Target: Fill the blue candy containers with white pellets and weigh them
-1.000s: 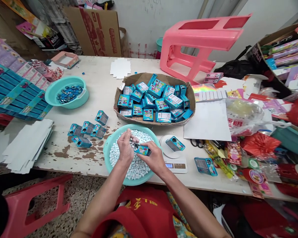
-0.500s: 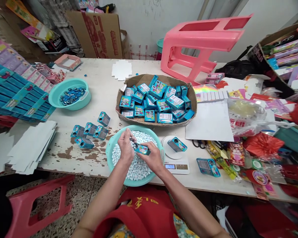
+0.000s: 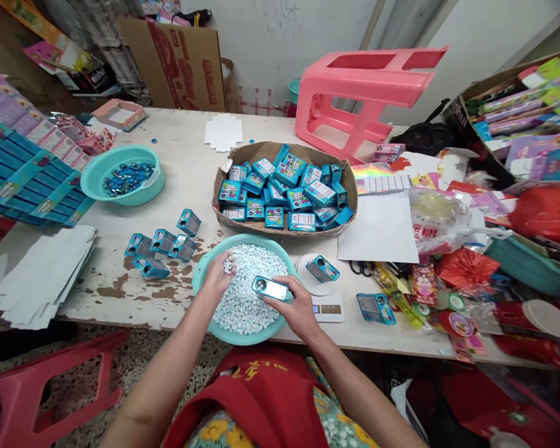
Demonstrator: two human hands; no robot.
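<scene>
My right hand [image 3: 298,306] grips a small blue candy box [image 3: 270,289] above the right part of a teal basin [image 3: 196,281]. The box lies tilted, with a round opening at its left end facing up. White candies [image 3: 249,311] fill the basin. At the basin's left side, my left hand [image 3: 218,274] is closed round a few of the white candies, which show at its fingertips. Right of the basin, a blue box [image 3: 323,268] rests on a white kitchen scale [image 3: 332,311].
A cut-down carton [image 3: 280,229] full of blue boxes stands behind the basin. Several boxes [image 3: 162,240] with round holes stand to the left, near a teal bowl [image 3: 142,194] of shiny blue pieces. Another box [image 3: 376,308] lies right of the scale. A pink stool [image 3: 354,81] lies at the back.
My left hand has moved left, away from the candy box, down to the candies in the basin. My right hand has turned the box so its holed end shows. The view has shifted slightly.
</scene>
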